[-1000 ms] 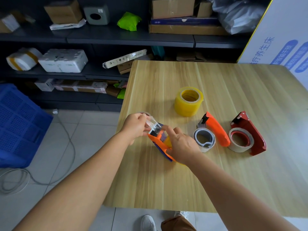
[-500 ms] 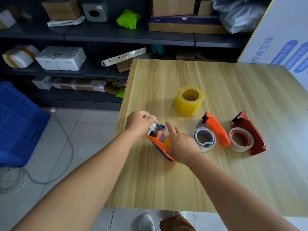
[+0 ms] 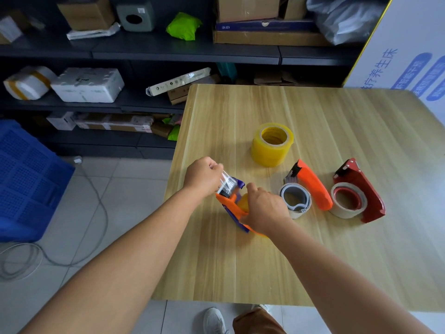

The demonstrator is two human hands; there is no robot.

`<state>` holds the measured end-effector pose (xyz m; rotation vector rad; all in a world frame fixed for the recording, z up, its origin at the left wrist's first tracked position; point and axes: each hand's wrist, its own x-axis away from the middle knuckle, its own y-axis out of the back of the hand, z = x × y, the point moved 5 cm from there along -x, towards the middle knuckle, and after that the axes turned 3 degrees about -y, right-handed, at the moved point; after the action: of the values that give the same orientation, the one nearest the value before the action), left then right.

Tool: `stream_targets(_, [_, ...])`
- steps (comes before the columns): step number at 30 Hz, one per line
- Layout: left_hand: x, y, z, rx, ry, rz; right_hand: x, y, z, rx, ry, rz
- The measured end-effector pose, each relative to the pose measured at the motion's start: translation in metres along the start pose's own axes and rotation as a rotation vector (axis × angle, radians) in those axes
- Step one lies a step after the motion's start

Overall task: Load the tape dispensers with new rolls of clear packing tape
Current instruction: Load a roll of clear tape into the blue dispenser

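Note:
An orange and purple tape dispenser stands on edge near the table's left side, with a yellowish roll seated in it. My right hand grips its body from the right. My left hand pinches the clear tape end stretched over the dispenser's front roller. A stack of yellowish clear tape rolls stands further back. To the right lie an orange dispenser with a grey empty core, and a red dispenser holding a nearly spent roll.
The wooden table ends just left of my left hand. Dark shelves with boxes and parcels run behind it. A blue crate and a grey cable lie on the tiled floor at left. A white printed board stands at right.
My left hand has drawn the tape end slightly up and left over the dispenser's front. My right hand has closed further round the dispenser body.

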<state>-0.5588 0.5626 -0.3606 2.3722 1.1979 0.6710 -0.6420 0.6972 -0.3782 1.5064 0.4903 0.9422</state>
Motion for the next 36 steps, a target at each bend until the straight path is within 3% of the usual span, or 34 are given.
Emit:
stream_targets(4, [0.003,0.001,-0.008,0.023,-0.016,-0.004,0.003,0.003,-0.005,-0.06,0.005,-0.011])
stream_targets(12, [0.015,-0.003,-0.025,-0.002,-0.086,0.031,0.014,0.013,0.004,-0.294,0.046,-0.209])
stream_targets(22, [0.032,-0.009,-0.048,-0.131,-0.244,0.075,0.017,0.01,-0.01,-0.391,-0.043,-0.148])
stream_targets(29, [0.04,0.011,-0.086,-0.219,-0.391,0.017,0.019,0.009,-0.024,-0.519,-0.129,-0.146])
stream_targets(36, [0.043,0.031,-0.101,-0.112,-0.418,-0.039,0.02,0.003,-0.03,-0.563,-0.173,-0.119])
